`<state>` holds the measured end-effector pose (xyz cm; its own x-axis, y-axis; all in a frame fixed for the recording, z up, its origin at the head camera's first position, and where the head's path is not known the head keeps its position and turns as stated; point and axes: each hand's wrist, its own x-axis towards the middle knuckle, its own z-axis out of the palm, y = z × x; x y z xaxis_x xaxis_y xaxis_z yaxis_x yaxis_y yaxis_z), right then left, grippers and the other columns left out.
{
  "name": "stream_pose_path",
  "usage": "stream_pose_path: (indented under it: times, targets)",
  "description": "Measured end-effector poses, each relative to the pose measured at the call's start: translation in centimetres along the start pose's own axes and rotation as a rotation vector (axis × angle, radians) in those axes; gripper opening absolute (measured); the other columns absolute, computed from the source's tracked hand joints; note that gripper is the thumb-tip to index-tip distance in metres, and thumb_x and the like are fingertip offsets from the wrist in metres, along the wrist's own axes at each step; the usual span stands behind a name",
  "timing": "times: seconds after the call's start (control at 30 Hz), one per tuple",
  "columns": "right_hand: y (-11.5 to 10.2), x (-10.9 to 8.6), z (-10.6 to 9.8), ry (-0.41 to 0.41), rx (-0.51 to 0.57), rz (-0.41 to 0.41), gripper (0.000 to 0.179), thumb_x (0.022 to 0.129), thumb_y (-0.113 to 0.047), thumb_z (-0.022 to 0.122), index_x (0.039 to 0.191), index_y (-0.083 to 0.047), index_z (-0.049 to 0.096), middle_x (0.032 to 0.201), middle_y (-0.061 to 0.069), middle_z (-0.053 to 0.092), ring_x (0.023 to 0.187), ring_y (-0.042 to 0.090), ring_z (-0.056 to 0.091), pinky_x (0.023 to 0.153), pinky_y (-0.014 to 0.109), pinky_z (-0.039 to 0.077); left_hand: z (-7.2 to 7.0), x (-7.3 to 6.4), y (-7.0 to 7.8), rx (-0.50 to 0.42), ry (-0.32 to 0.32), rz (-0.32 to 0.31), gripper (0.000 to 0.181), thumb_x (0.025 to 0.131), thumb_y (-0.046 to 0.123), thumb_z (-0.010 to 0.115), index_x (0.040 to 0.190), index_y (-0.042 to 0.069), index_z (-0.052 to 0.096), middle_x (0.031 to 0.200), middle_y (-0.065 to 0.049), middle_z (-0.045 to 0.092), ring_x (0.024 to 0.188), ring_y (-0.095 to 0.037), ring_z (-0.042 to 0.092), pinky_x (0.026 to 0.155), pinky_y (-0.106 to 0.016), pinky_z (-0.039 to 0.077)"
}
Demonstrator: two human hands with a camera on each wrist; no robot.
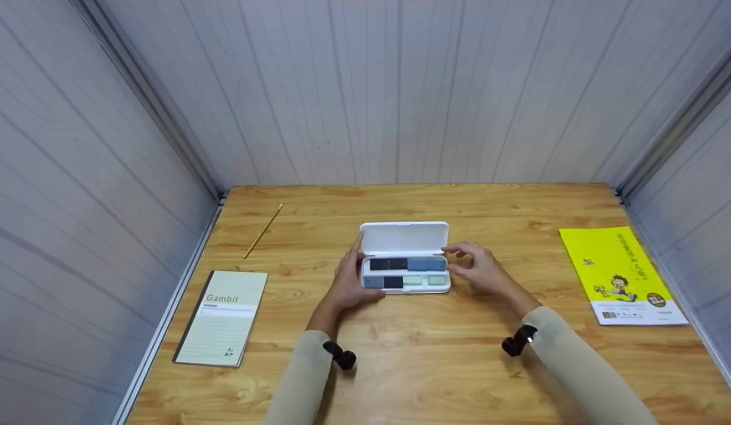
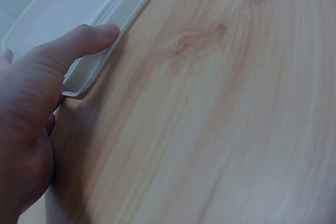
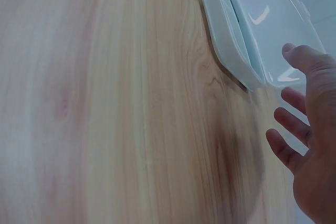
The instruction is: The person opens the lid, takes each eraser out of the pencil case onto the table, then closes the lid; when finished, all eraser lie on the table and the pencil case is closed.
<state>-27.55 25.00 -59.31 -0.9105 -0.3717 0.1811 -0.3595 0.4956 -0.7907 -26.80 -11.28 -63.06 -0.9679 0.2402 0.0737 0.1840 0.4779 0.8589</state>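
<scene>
A white plastic case point(image 1: 405, 290) lies on the table with its lid point(image 1: 404, 238) raised at the back. Inside are two rows of flat pieces: black pieces point(image 1: 388, 264) beside a blue one point(image 1: 426, 264) behind, and grey, black and pale green pieces point(image 1: 437, 280) in front. My left hand point(image 1: 349, 278) grips the case's left end, with the thumb along the front edge and the fingers around the side. At the right end, my right hand point(image 1: 480, 271) holds nothing; its fingers are spread and loosely bent close to the case in the right wrist view.
On the left lie a pencil point(image 1: 263, 231) and a pale notebook point(image 1: 222, 319) marked Gambit. A yellow booklet point(image 1: 619, 274) lies near the right edge of the wooden table point(image 1: 424, 366). Pale panel walls point(image 1: 395, 94) stand at the back and both sides.
</scene>
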Motion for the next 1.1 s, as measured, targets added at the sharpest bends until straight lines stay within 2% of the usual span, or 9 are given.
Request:
stream_pose_path:
  times: [0.17,0.27,0.43,0.7,0.83,0.97,1.1]
  targets:
    - [0.3,0.6,0.6,-0.071,0.005,0.030,0.036,0.101,-0.011,0.083,0.136,-0.003,0.078,0.137,0.024,0.071,0.131,0.045,0.064,0.116,0.065,0.050,0.0,-0.1,0.2,0.004,0.010,0.009,0.149,0.066,0.025,0.107,0.183,0.023,0.014,0.147,-0.017,0.064,0.147,-0.035,0.050,0.132,-0.061,0.024]
    - [0.6,0.9,0.8,-0.096,0.012,0.057,0.035,0.102,-0.012,0.082,0.136,-0.004,0.078,0.139,0.024,0.068,0.135,0.045,0.062,0.120,0.066,0.048,0.0,-0.2,0.2,-0.003,0.017,0.016,0.149,0.066,0.025,0.107,0.183,0.022,0.014,0.146,-0.016,0.063,0.146,-0.035,0.050,0.132,-0.062,0.025]
    - [0.9,1.2,1.2,-0.095,0.028,0.084,0.035,0.102,-0.011,0.082,0.136,-0.002,0.078,0.138,0.026,0.066,0.134,0.045,0.063,0.121,0.066,0.050,0.2,-0.2,0.1,-0.003,0.029,0.032,0.147,0.066,0.025,0.106,0.182,0.020,0.015,0.145,-0.016,0.064,0.144,-0.035,0.052,0.130,-0.064,0.027]
    - [1.1,1.3,1.6,-0.077,0.023,0.119,0.032,0.101,-0.011,0.083,0.131,-0.004,0.080,0.135,0.026,0.065,0.134,0.043,0.058,0.121,0.063,0.048,0.0,-0.1,0.4,-0.010,0.000,-0.020,0.149,0.067,0.027,0.107,0.183,0.024,0.013,0.148,-0.016,0.061,0.149,-0.034,0.049,0.132,-0.063,0.025]
    - [1.1,1.0,1.6,-0.049,0.017,0.138,0.029,0.101,-0.010,0.082,0.129,-0.005,0.082,0.129,0.023,0.064,0.125,0.038,0.058,0.113,0.054,0.049,0.0,-0.2,0.4,-0.004,-0.005,-0.024,0.150,0.068,0.029,0.107,0.183,0.025,0.011,0.149,-0.014,0.061,0.148,-0.033,0.049,0.133,-0.063,0.025]
    - [1.0,1.1,1.7,-0.039,-0.001,0.156,0.028,0.101,-0.012,0.083,0.128,-0.006,0.083,0.122,0.021,0.062,0.113,0.031,0.054,0.098,0.041,0.041,-0.1,-0.2,0.4,-0.005,-0.003,-0.028,0.150,0.068,0.029,0.107,0.183,0.027,0.011,0.150,-0.014,0.060,0.149,-0.033,0.048,0.134,-0.062,0.023]
    - [0.8,1.4,1.9,-0.054,-0.007,0.170,0.029,0.102,-0.012,0.082,0.131,-0.005,0.083,0.122,0.020,0.060,0.109,0.028,0.051,0.096,0.037,0.040,0.0,-0.2,0.4,-0.001,0.002,-0.020,0.151,0.068,0.029,0.107,0.183,0.027,0.011,0.149,-0.015,0.061,0.148,-0.033,0.049,0.134,-0.062,0.024]
